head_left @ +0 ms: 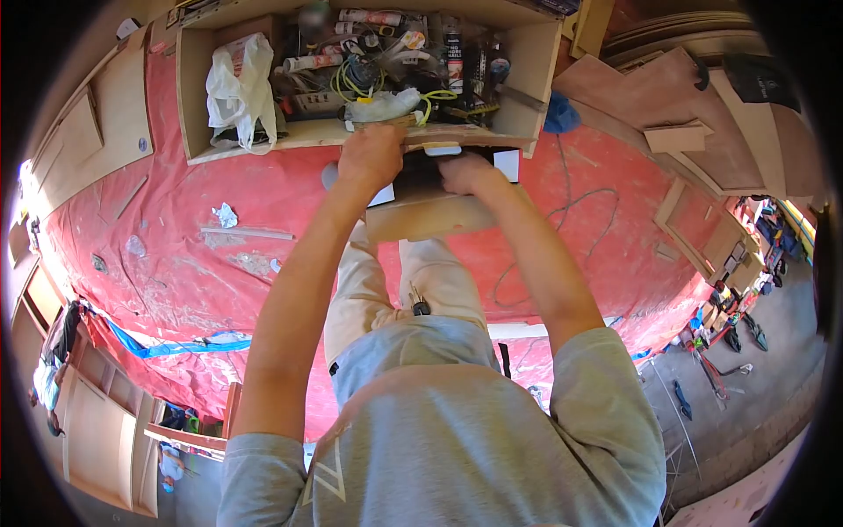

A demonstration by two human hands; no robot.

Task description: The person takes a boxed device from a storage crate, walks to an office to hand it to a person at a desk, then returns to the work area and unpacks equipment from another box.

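Note:
A cardboard box [430,217] with white inner flaps stands open in front of me, against the near side of a wooden crate [307,138]. My left hand [371,158] is closed at the box's far left edge, by the crate rim; its fingertips are hidden. My right hand [467,173] reaches into the dark opening, its fingers mostly out of sight, so I cannot tell what they touch. A white flap [507,165] sticks up to its right. Inside the crate lie a white plastic bag [239,92], a yellow-green cable [344,83], tubes and a dark cartridge [453,57].
Red sheeting [176,263] covers the surface around me, with a thin strip [248,233] and crumpled foil [226,215] on it. Wooden boards [685,132] lie at right. Tools are scattered on the grey floor [746,386]. Other people [48,378] are at far left.

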